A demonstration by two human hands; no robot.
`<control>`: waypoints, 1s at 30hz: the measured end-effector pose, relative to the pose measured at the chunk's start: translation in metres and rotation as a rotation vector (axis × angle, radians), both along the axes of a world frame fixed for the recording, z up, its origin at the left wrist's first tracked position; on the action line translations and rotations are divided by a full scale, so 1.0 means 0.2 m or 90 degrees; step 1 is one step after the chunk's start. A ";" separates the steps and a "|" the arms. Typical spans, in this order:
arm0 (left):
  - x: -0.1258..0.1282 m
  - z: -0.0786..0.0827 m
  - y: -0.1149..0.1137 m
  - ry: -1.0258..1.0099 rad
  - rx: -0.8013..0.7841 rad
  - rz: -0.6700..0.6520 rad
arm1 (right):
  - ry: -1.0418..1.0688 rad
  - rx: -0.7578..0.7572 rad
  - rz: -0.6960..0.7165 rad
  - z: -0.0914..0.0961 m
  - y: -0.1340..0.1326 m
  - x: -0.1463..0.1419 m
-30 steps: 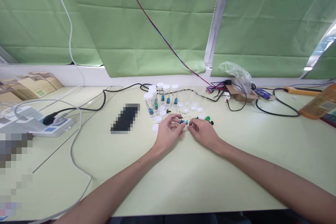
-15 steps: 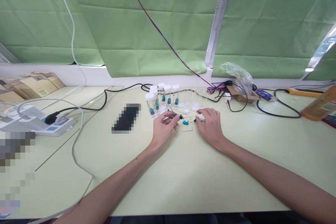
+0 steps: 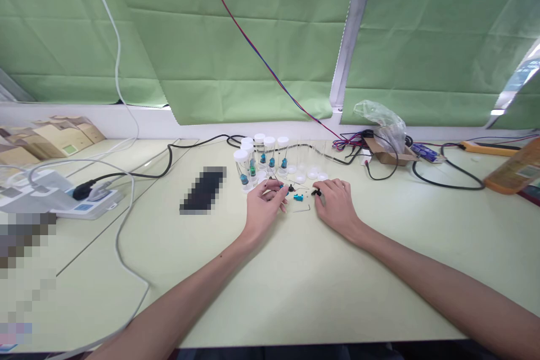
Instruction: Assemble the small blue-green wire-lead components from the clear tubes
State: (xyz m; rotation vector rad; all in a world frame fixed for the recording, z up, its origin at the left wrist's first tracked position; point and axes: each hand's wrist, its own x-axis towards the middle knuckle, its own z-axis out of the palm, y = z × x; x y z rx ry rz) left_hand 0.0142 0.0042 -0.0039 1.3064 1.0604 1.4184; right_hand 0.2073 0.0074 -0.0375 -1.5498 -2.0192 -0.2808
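Note:
My left hand (image 3: 265,202) is closed, thumb and fingers pinching a small blue part (image 3: 282,185) with a thin rod; the fingers cover most of it. By those fingertips is a small black piece (image 3: 291,188). My right hand (image 3: 335,199) rests on the table with its fingers curled, thumb and fingertips on another small black part (image 3: 316,193). Between the hands lie a turquoise fitting (image 3: 298,197) and a thin L-shaped hex key (image 3: 302,210). Behind my left hand stand several white-capped clear vials (image 3: 270,152) holding blue or green parts with rods.
Open clear tubes (image 3: 302,154) and loose white caps (image 3: 313,171) sit behind the hands. A dark pixelated object (image 3: 203,190) lies left. A power strip (image 3: 95,202) with cables is farther left. At right are a cardboard box (image 3: 394,154), a black cable and an orange bottle (image 3: 514,167).
My right fingers have lowered and curled slightly, and the black part at their tips shows more. The white thing beneath that hand is now covered. My left hand is nearly still.

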 end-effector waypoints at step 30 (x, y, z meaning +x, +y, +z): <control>0.01 -0.02 0.01 -0.045 -0.023 -0.071 | 0.046 -0.022 0.082 0.00 0.02 0.01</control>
